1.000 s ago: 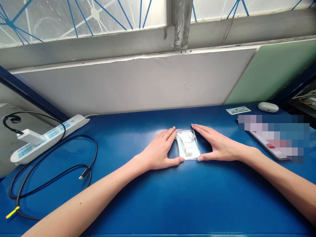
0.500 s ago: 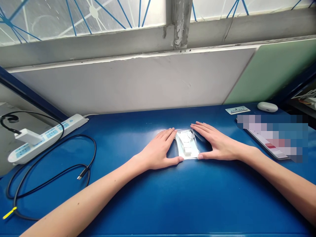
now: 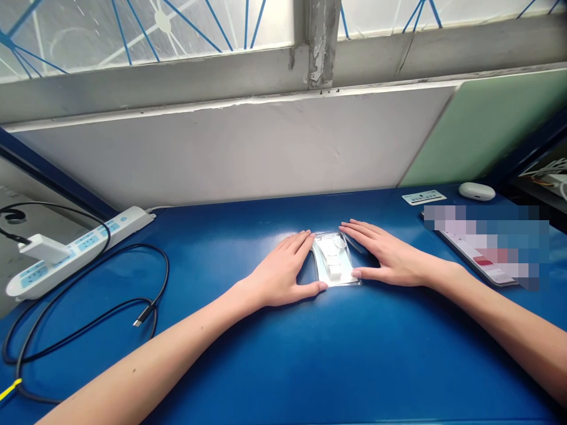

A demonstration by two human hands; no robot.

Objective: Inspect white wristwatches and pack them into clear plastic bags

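A small clear packet (image 3: pixel 334 260) with white pieces inside lies flat on the blue table (image 3: pixel 283 354), between my two hands. My left hand (image 3: pixel 287 271) rests at its left side, thumb spread from the fingers, with fingertips and thumb tip at the packet's edge. On the other side, my right hand (image 3: pixel 385 254) has its thumb tip on the lower right part of the packet and its fingers stretched toward the upper right corner. Both hands are open and neither grips the packet.
A white power strip (image 3: pixel 88 242) with a plugged-in charger (image 3: pixel 46 249) and a looped black cable (image 3: pixel 166 265) are at the left. A partly pixelated phone (image 3: pixel 478 254), a card (image 3: pixel 424 197) and a white case (image 3: pixel 476 191) are at the right.
The view has shifted slightly, moving the surroundings a little to the left. My right thumb sits slightly higher against the packet, whose lower right corner shows more. My left hand looks nearly unchanged.
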